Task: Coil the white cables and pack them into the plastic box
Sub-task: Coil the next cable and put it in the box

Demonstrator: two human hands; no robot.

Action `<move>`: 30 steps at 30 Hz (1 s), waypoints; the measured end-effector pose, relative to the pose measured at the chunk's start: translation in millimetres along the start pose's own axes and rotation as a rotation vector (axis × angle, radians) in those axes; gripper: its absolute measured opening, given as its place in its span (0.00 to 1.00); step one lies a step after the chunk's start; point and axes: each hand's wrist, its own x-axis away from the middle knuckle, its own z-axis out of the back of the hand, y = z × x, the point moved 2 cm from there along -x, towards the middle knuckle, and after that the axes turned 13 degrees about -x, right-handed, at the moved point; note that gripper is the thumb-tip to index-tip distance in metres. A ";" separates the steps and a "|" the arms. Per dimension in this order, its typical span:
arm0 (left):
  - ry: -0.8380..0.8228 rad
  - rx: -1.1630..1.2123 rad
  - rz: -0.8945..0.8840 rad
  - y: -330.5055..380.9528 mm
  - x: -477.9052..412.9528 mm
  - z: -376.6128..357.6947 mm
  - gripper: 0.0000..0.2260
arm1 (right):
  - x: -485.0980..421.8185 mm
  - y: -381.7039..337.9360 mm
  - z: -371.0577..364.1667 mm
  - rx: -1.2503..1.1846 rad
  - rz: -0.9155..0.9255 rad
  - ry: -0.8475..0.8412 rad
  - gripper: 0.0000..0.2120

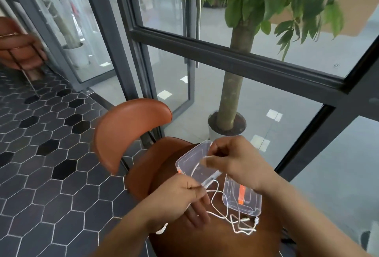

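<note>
- While we hold the white cable (pixel 213 197) taut between both hands, its loose tail near the bench's (pixel 164 166) front edge may snag on the lid (pixel 242 197) or slip off the bench.
- Our left hand (pixel 184 193) pinches the cable, fingers closed.
- Our right hand (pixel 235 160) pinches it above the plastic box (pixel 190 162), wrist raised.

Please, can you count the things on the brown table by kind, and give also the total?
Clear plastic box: 1
Clear lid with orange latch: 1
White cables: tangled, at least 1; the exact number cannot be told
Total: at least 3
</note>
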 end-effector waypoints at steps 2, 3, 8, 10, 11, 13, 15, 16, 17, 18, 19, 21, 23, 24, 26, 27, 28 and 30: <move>0.112 0.116 -0.026 1.4 0.0 1.5 0.14 | 14.3 -6.7 -7.0 0.149 0.085 0.070 0.11; 0.163 0.202 -0.040 2.0 -0.2 2.5 0.14 | 22.7 -6.6 -10.3 0.195 0.106 0.117 0.11; 0.227 0.616 -0.124 8.9 -4.6 -0.3 0.11 | 54.1 12.9 -34.1 0.120 0.185 0.277 0.06; 0.184 0.765 -0.145 14.2 -3.5 -2.0 0.09 | 61.0 23.2 -40.5 0.038 0.192 0.293 0.08; 0.146 0.843 -0.156 16.6 -2.5 -2.8 0.09 | 63.2 26.9 -41.4 -0.003 0.188 0.303 0.08; 0.051 0.969 -0.191 22.5 -1.0 -5.3 0.10 | 66.0 31.9 -41.7 -0.032 0.194 0.338 0.08; 0.022 1.041 -0.228 29.5 1.8 -5.8 0.11 | 69.8 33.0 -42.8 0.007 0.234 0.340 0.04; 0.035 1.084 -0.242 32.8 2.5 -4.0 0.10 | 72.8 32.9 -43.2 0.015 0.254 0.326 0.05; 0.054 1.138 -0.255 36.2 4.1 -1.1 0.11 | 76.7 34.4 -43.3 0.014 0.257 0.307 0.06; 0.069 1.189 -0.271 39.7 6.6 2.8 0.13 | 80.7 37.8 -43.3 0.008 0.236 0.275 0.08; 0.075 1.221 -0.291 43.0 9.3 7.1 0.16 | 84.1 41.5 -43.3 -0.029 0.188 0.217 0.08; 0.065 1.208 -0.321 45.2 12.8 13.0 0.20 | 85.9 48.2 -42.3 -0.182 0.077 0.058 0.05; 0.096 1.080 -0.307 39.4 13.4 11.1 0.17 | 78.4 57.0 -37.3 -0.226 0.032 -0.030 0.05; 0.109 1.029 -0.306 37.0 13.2 8.0 0.16 | 73.2 59.3 -34.8 -0.192 0.053 -0.049 0.06; 0.137 1.003 -0.304 33.6 13.0 2.9 0.17 | 61.5 57.8 -31.1 -0.118 0.126 -0.098 0.08; 0.145 1.020 -0.291 32.6 14.2 2.9 0.18 | 57.3 55.9 -30.3 -0.101 0.142 -0.127 0.07; 0.148 1.041 -0.277 31.4 15.4 4.6 0.20 | 54.4 54.3 -29.7 -0.090 0.149 -0.157 0.05; 0.125 1.082 -0.263 27.6 16.6 11.3 0.27 | 51.0 51.7 -30.1 -0.054 0.183 -0.231 0.06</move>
